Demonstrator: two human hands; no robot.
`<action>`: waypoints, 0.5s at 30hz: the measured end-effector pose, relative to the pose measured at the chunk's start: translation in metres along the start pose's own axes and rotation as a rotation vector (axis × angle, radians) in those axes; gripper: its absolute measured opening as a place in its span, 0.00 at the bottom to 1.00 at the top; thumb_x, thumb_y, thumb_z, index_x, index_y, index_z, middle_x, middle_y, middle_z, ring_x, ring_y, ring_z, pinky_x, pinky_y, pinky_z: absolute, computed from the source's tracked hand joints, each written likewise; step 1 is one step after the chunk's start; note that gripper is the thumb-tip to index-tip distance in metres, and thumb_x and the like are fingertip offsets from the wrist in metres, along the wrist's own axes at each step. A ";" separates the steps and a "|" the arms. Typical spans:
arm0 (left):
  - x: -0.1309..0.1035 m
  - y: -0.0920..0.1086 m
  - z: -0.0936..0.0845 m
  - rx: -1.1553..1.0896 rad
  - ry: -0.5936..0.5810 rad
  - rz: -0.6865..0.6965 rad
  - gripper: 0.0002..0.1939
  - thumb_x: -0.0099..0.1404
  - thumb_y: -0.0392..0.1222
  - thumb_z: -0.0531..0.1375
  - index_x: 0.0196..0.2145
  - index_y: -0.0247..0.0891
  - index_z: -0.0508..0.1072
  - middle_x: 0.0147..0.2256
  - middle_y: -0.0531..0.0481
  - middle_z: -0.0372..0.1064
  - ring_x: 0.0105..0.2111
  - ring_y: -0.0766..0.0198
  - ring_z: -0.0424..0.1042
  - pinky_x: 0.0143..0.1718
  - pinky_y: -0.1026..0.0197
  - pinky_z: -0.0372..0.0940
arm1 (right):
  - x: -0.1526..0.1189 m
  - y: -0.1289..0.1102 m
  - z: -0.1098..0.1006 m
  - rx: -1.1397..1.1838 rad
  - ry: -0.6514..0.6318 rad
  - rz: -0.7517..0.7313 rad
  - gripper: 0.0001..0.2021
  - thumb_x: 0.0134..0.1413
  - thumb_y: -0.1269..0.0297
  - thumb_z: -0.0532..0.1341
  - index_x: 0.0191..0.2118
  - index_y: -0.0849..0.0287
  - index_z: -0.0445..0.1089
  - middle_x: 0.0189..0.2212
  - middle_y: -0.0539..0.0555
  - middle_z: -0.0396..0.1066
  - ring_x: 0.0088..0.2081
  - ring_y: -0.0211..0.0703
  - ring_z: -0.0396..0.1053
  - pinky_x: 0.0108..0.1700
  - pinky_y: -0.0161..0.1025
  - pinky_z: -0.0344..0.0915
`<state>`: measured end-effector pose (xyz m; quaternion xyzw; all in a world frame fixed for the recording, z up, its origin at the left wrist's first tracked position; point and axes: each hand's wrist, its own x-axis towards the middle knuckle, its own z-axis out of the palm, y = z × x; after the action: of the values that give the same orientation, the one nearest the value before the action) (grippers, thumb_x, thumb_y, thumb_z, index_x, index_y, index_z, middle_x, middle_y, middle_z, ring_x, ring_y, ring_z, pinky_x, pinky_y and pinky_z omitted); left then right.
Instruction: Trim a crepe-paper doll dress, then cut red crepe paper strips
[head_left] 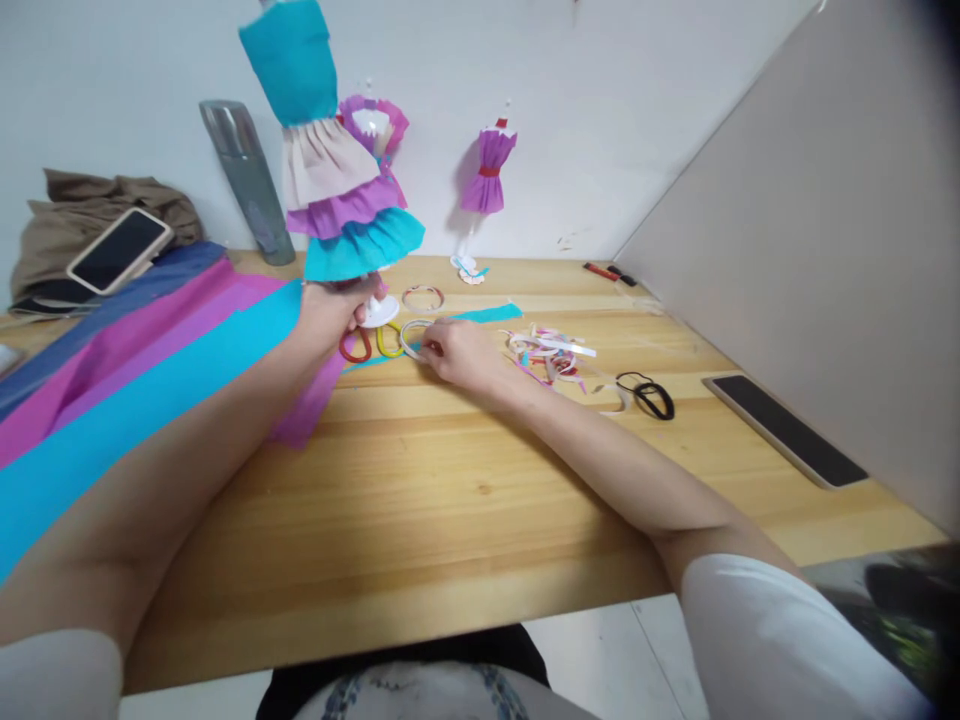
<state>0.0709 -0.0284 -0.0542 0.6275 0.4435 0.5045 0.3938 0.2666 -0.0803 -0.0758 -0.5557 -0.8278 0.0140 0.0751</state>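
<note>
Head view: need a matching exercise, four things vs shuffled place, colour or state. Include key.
Things
1. Tiered dress
2. Small purple dress
3. Bottle
4. Whitish ring

Descriptions
A. Grey-green, shiny cap
B. At the right hand
C. Raised by its white stand in the left hand
D. Red band at the waist

Pairs: 1-C, 2-D, 3-A, 4-B

Your left forearm (217, 430) stretches forward and inward, the left hand (341, 305) curled in a grip. Your right forearm (592, 450) angles in from the other side, the right hand (469, 352) near its partner, back upward, fingers bent.
</note>
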 end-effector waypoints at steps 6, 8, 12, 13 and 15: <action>0.016 0.010 -0.013 -0.129 0.085 0.141 0.11 0.59 0.44 0.66 0.22 0.37 0.74 0.17 0.53 0.62 0.15 0.71 0.53 0.20 0.60 0.43 | 0.027 -0.029 -0.001 -0.021 -0.022 -0.170 0.16 0.73 0.68 0.53 0.49 0.63 0.79 0.51 0.63 0.77 0.53 0.52 0.72 0.46 0.41 0.62; 0.016 0.014 -0.017 -0.147 0.080 0.144 0.11 0.59 0.43 0.67 0.23 0.37 0.75 0.16 0.53 0.62 0.15 0.71 0.53 0.19 0.61 0.42 | 0.036 -0.038 0.004 -0.032 -0.035 -0.196 0.15 0.72 0.70 0.54 0.48 0.63 0.79 0.50 0.63 0.78 0.52 0.51 0.73 0.46 0.40 0.62; 0.010 0.015 -0.019 -0.144 0.028 0.114 0.13 0.59 0.45 0.68 0.21 0.37 0.75 0.14 0.54 0.62 0.13 0.72 0.52 0.18 0.63 0.44 | 0.040 -0.046 0.013 -0.073 -0.035 -0.189 0.15 0.70 0.73 0.54 0.48 0.66 0.78 0.47 0.64 0.79 0.47 0.50 0.76 0.42 0.40 0.63; 0.008 0.013 -0.018 -0.132 0.005 0.097 0.13 0.60 0.45 0.67 0.22 0.37 0.75 0.14 0.55 0.62 0.13 0.73 0.53 0.19 0.63 0.47 | 0.038 -0.046 0.015 -0.080 -0.030 -0.199 0.15 0.71 0.72 0.53 0.49 0.65 0.78 0.47 0.64 0.79 0.47 0.50 0.76 0.41 0.39 0.63; 0.007 0.007 -0.016 -0.126 -0.021 0.034 0.12 0.62 0.44 0.68 0.24 0.36 0.75 0.15 0.57 0.61 0.14 0.73 0.55 0.20 0.65 0.52 | 0.032 -0.047 0.015 -0.101 -0.033 -0.213 0.15 0.71 0.70 0.53 0.48 0.66 0.79 0.46 0.64 0.79 0.46 0.51 0.76 0.40 0.40 0.64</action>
<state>0.0566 -0.0227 -0.0428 0.6142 0.3960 0.5313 0.4285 0.2094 -0.0675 -0.0822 -0.4675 -0.8829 -0.0268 0.0344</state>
